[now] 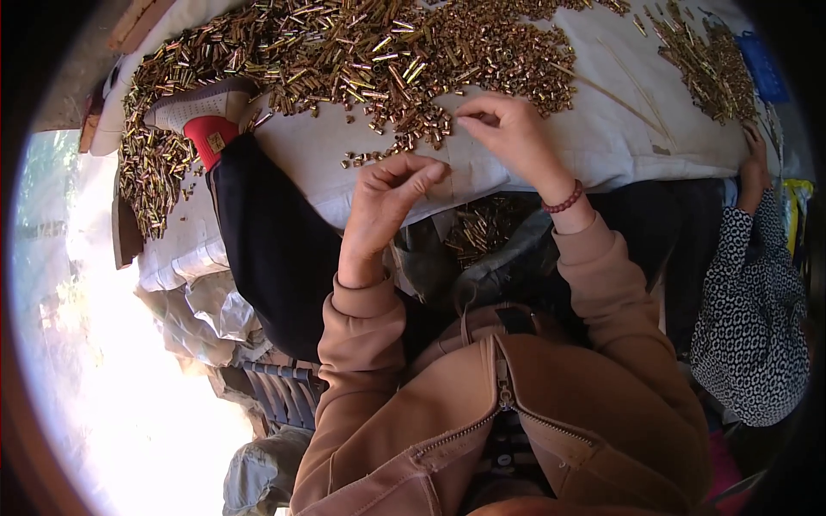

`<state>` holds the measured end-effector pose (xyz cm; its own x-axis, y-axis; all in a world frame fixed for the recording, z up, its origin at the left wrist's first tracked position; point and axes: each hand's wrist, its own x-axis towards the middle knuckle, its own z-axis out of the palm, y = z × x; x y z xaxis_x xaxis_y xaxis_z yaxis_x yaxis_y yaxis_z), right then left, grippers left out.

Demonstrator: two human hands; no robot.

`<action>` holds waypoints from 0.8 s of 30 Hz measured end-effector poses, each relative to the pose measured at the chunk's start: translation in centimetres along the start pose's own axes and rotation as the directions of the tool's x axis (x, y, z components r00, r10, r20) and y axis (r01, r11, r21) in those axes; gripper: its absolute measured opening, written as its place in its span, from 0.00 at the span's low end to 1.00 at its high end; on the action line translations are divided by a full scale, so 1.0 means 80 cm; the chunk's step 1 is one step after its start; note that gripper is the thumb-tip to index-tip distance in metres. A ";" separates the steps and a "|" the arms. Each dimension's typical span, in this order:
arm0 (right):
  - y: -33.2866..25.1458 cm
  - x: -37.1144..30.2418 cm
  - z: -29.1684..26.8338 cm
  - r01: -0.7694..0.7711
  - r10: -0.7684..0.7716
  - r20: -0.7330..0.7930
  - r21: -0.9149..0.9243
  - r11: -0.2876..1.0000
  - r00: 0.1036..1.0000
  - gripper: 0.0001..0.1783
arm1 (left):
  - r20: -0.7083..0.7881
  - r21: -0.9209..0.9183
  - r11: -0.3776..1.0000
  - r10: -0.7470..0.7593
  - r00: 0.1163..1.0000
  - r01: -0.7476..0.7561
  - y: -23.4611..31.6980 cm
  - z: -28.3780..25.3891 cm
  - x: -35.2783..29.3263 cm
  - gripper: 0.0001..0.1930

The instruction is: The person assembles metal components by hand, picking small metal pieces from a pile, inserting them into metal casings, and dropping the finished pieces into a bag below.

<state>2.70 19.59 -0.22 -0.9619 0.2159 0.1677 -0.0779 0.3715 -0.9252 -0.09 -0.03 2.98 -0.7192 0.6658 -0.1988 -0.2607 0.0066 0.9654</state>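
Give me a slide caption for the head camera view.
Left hand and right hand near small brass-coloured parts heaped across a pale cloth.

Brassy metal pieces (379,56), patterned black-white sleeve (728,258)

Metal heap (361,60) cropped at top

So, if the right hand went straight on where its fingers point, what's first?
The right hand would likely meet the small metal pieces just ahead of it; height is unclear, so it might pass over them.
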 end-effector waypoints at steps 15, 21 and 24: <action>-0.010 -0.011 0.037 0.262 -0.294 0.024 -0.532 0.805 0.955 0.06 | -0.301 0.871 0.490 0.596 0.744 -0.040 -0.024 -0.019 0.063 0.05; -0.008 -0.014 0.038 0.019 -0.015 -0.026 0.191 0.981 1.000 0.07 | -0.474 0.034 0.981 0.183 0.861 -0.190 -0.022 -0.015 0.032 0.09; -0.032 -0.013 0.028 -0.247 0.215 0.124 0.573 0.782 0.969 0.08 | -0.406 -0.333 0.932 -0.006 0.914 -0.142 -0.012 -0.003 0.018 0.13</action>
<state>3.33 16.38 1.18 -0.9810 0.1774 -0.0789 0.0266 -0.2800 -0.9596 -1.01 0.72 1.74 -0.9170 0.3056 -0.2564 -0.3560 -0.3368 0.8717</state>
